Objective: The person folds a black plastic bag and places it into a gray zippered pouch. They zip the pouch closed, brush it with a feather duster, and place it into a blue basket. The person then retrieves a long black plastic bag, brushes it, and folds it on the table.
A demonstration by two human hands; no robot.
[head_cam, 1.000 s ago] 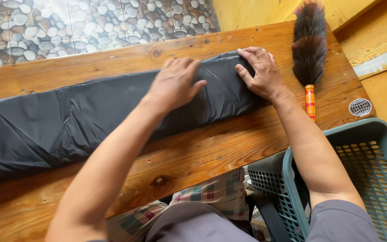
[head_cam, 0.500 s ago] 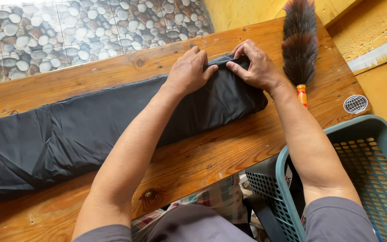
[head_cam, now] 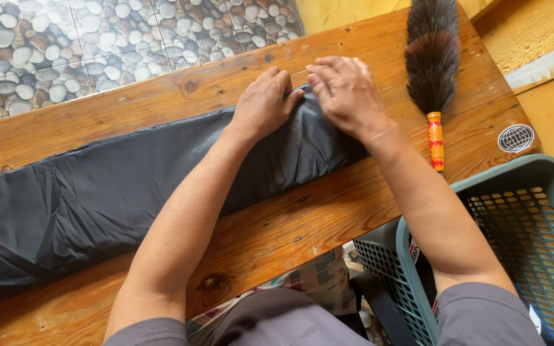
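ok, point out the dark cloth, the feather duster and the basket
dark cloth (head_cam: 97,198), head view, on its flat middle stretch.
feather duster (head_cam: 432,57), head view, on the brown feather head.
basket (head_cam: 520,173), head view, on its teal top rim.

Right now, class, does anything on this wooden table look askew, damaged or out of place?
Nothing stands out. The left hand and right hand press the end of the long dark cloth; the feather duster lies beside it on the wooden table.

Your left hand and right hand press flat on the far end of a long dark folded cloth lying across the wooden surface. A feather duster lies just beside your right hand; a teal basket stands nearer you.
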